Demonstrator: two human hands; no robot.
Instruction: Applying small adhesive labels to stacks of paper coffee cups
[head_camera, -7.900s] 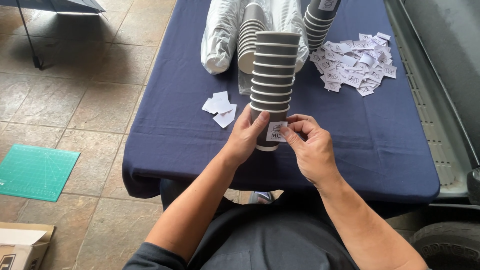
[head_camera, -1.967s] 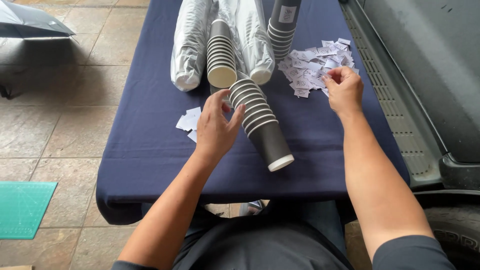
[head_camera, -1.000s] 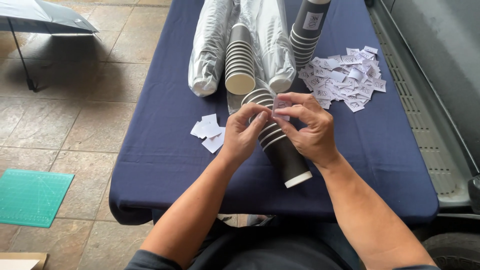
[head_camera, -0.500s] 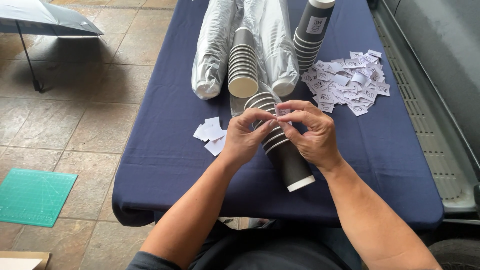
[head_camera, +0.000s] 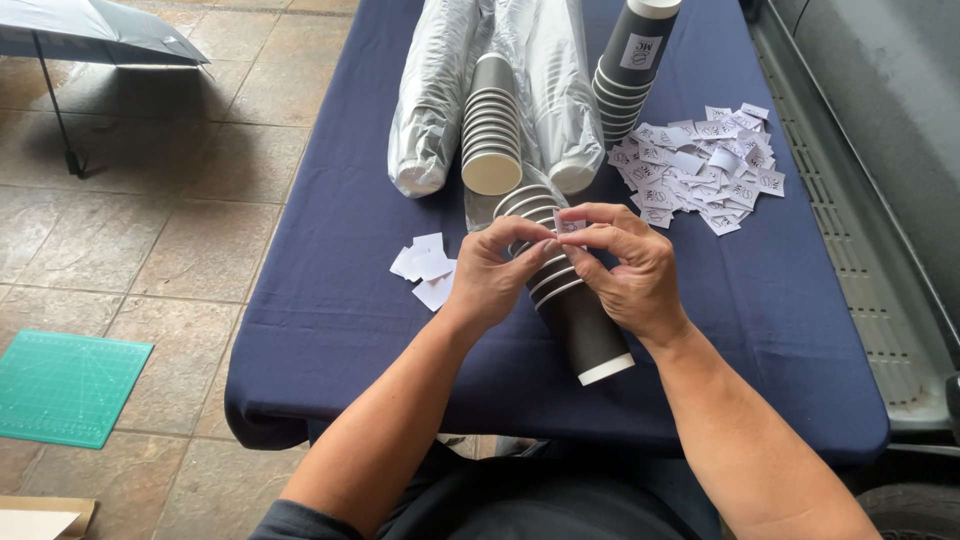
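Both hands, left hand (head_camera: 495, 275) and right hand (head_camera: 625, 265), pinch one small white sticker (head_camera: 570, 226) between closed fingertips, above a stack of dark paper cups (head_camera: 570, 300) lying on its side mid-table toward the near edge. Further cup stacks lie in clear plastic sleeves (head_camera: 435, 95) toward the far edge of the navy-covered table (head_camera: 330, 300). A heap of white stickers (head_camera: 700, 165) sits by the right edge; a few peeled white backings (head_camera: 425, 268) lie left of the hands.
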